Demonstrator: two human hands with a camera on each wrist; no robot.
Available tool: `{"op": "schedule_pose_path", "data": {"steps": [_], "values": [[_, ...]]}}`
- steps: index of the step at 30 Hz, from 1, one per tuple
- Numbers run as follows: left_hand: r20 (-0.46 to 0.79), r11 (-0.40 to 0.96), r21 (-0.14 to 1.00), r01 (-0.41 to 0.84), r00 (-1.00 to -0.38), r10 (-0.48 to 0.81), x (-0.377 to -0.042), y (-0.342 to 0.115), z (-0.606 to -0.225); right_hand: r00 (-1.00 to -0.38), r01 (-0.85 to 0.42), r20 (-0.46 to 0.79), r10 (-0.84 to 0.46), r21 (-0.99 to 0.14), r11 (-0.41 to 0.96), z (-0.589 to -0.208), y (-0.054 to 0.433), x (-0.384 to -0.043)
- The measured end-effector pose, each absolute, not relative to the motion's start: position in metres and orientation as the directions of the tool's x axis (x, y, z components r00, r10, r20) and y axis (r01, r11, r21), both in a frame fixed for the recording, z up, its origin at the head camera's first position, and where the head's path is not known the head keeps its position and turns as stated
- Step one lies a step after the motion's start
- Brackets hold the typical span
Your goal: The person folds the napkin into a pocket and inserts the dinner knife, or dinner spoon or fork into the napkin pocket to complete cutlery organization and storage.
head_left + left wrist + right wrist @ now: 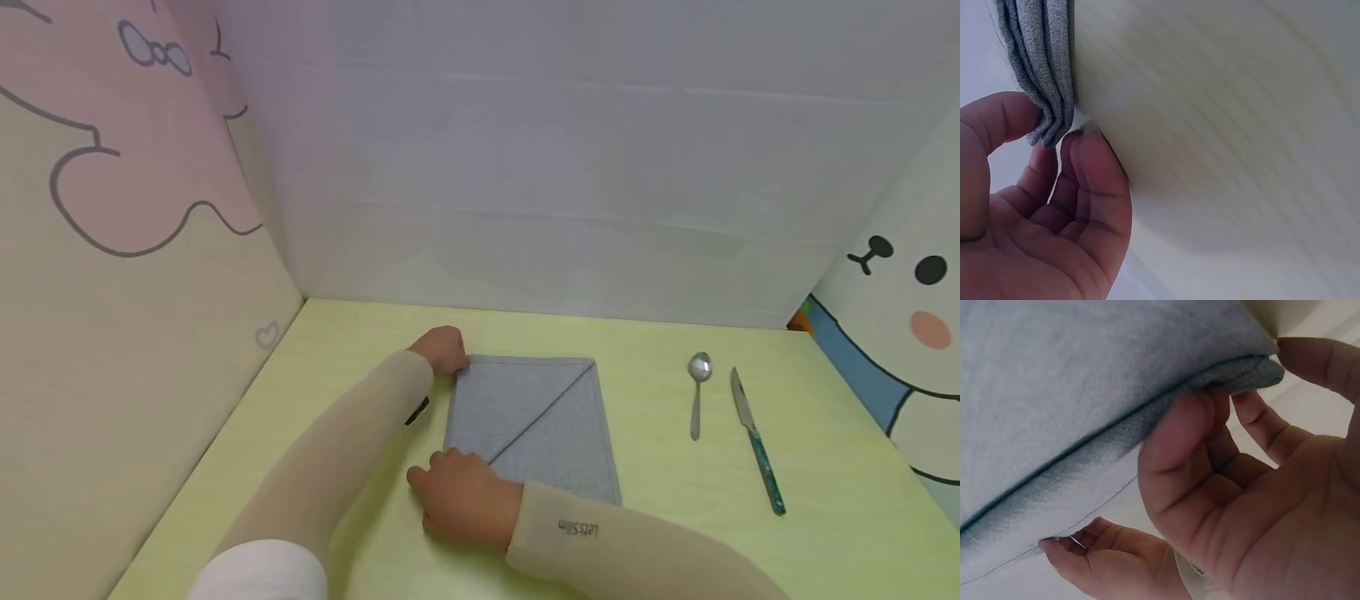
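Note:
A grey cloth napkin (517, 400), folded square with a diagonal edge across its top, lies on the pale yellow table. At its far left corner, my left hand (444, 350) pinches the cloth. The left wrist view shows the napkin's stacked layers (1047, 69) at that corner, with the left thumb (1019, 119) against one side and the curled fingers near the other. My right hand (465, 500) holds the near left corner and covers it in the head view. In the right wrist view, the right thumb and fingers (1175, 434) close around a rolled-looking edge.
To the right of the napkin lie a metal spoon (697, 392) and a knife (759, 446) with a green handle. A pale wall (555, 192) rises behind the table (360, 333), and printed cartoon panels flank it. A small black object (417, 411) shows beside the left forearm.

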State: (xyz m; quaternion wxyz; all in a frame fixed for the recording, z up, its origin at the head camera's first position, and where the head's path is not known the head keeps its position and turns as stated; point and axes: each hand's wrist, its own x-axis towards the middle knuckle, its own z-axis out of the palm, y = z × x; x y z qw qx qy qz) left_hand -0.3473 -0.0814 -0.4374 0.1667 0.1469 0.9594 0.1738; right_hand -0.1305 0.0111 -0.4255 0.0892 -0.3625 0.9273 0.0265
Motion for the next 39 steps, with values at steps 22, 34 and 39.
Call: {"op": "schedule_pose_path", "data": {"steps": [22, 34, 39], "values": [[-0.292, 0.674, 0.71, 0.201, -0.787, 0.543, -0.358, -0.1, -0.44, -0.727, -0.667, -0.209, -0.654, -0.01, 0.745, -0.416, 0.015, -0.132], [-0.224, 0.632, 0.733, 0.252, -0.787, 0.574, -0.36, -0.117, -0.446, -0.736, -0.648, -0.143, -0.662, -0.133, 0.75, -0.413, 0.021, -0.133], [-0.181, 0.6, 0.744, 0.295, -0.776, 0.605, -0.356, -0.117, -0.443, -0.745, -0.625, -0.139, -0.652, -0.197, 0.756, -0.409, 0.025, -0.133]]}}
